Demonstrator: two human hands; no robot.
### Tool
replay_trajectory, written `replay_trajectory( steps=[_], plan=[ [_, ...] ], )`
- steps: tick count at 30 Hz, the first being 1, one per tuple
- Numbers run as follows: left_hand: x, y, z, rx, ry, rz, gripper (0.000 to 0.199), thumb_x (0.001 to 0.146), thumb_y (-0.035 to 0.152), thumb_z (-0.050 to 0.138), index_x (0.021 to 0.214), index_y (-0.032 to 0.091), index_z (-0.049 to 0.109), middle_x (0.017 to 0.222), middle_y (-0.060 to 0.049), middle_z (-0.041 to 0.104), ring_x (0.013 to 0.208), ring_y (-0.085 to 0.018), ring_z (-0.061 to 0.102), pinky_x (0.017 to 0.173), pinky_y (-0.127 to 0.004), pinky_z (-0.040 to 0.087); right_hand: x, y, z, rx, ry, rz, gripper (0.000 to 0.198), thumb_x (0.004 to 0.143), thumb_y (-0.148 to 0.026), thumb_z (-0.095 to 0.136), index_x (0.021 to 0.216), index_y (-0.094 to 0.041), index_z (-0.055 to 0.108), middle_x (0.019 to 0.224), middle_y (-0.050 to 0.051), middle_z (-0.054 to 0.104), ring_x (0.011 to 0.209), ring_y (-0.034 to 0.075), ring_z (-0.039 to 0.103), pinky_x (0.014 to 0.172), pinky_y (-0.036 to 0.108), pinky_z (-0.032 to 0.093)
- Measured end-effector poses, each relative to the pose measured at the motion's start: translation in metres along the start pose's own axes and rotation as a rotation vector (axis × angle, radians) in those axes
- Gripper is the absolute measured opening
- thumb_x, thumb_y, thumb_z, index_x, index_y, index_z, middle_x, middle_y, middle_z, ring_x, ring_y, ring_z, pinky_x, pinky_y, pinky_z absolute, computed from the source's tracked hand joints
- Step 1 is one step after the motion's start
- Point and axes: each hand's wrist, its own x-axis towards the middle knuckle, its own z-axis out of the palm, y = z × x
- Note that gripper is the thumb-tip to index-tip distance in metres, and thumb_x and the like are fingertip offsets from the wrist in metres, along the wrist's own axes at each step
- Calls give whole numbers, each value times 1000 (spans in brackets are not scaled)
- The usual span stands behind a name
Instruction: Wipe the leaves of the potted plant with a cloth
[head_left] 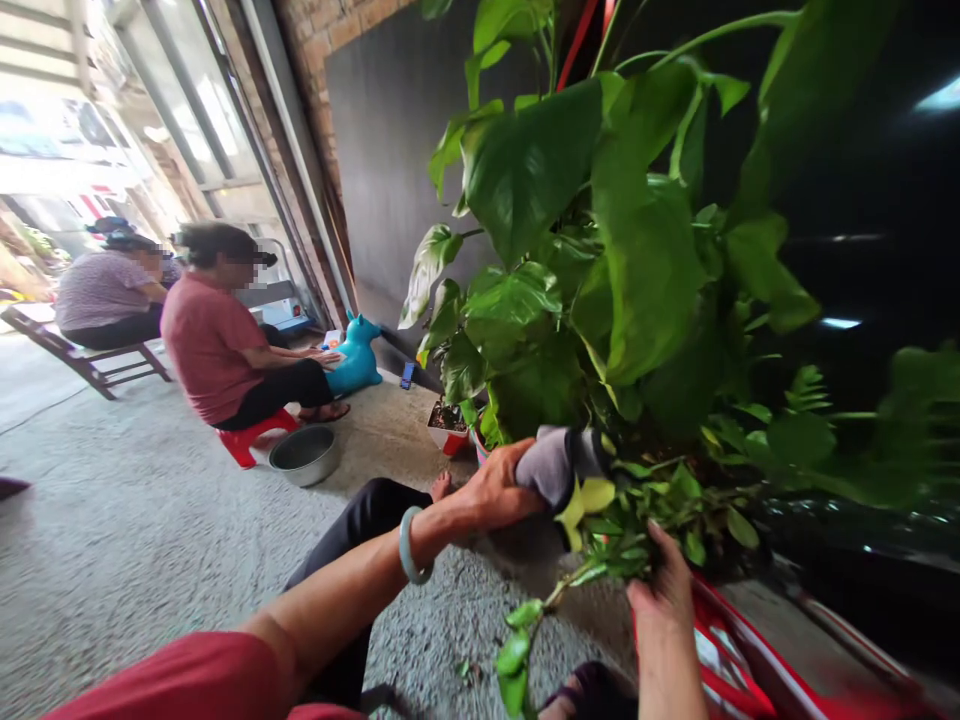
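Note:
My left hand (499, 490), with a pale bangle (410, 548) on its wrist, is closed on a bunched grey cloth (549, 466). The cloth lies against the lower leaves of a large potted plant (532, 170). My right hand (664, 585) grips a clump of small-leaved stems (626, 530), its thumb up and its other fingers partly hidden by the leaves. One stem from this clump trails down toward the ground. Yellow leaves (592, 496) stick out beside the cloth.
A small planter (448, 428) stands behind my left hand. Red-edged bags or boxes (731, 650) lie under my right arm. To the left, a person (214, 340) sits on a red stool (251, 440) by a metal basin (304, 455) and a blue animal toy (358, 355).

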Motion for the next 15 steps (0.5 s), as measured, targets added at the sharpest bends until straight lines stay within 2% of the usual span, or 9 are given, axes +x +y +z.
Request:
replay_trajectory(
  steps=[2,4,6,8,9,11,13,15],
  plan=[
    [17,16,2,10,95,81,46,66,12,69,112,15,65,95,0,70,90,-17,63,74,-20,51,4,0,4,0,42,22,28,61,-35,82,82,-24,69,75,-3,74,66,21,70,65,37,62],
    [32,20,16,74,86,131,56,68,13,69,124,15,61,107,-4,71,95,-18,65,79,-22,52,7,1,9,6,85,26,26,59,-34,80,78,-24,67,72,-5,72,64,18,69,62,32,61],
    [35,7,34,248,-52,136,59,69,14,70,127,15,61,112,-8,72,95,-21,67,82,-27,53,6,3,14,10,114,28,24,59,-34,79,77,-24,67,72,-6,72,65,16,68,60,28,59],
    [24,-14,43,449,-247,124,54,65,13,73,119,17,66,107,-9,74,90,-24,68,79,-31,53,0,5,17,3,119,42,26,61,-37,80,81,-23,70,76,-4,73,69,17,70,63,29,59],
    [15,-25,41,499,-329,126,52,63,12,74,114,19,69,101,-7,74,86,-24,68,76,-30,52,-4,5,17,-6,111,52,30,62,-39,81,85,-22,72,79,-2,74,73,19,71,66,31,60],
    [-5,-37,23,431,-402,141,45,63,15,76,107,20,72,89,-3,74,78,-21,68,67,-26,48,-11,5,15,-29,88,64,37,62,-40,83,91,-19,74,85,2,76,76,22,71,71,36,61],
    [-19,-33,-4,252,-288,153,41,65,14,70,106,19,73,88,0,73,80,-20,67,68,-23,47,-15,2,13,-50,72,48,38,62,-39,84,92,-19,74,87,3,76,74,22,71,73,37,61],
    [-20,-14,-25,121,-96,120,40,68,13,66,108,15,71,94,-1,74,88,-20,67,75,-24,49,-13,-1,10,-65,64,9,34,60,-35,85,88,-21,73,81,0,75,67,20,69,72,37,61]
  ],
)
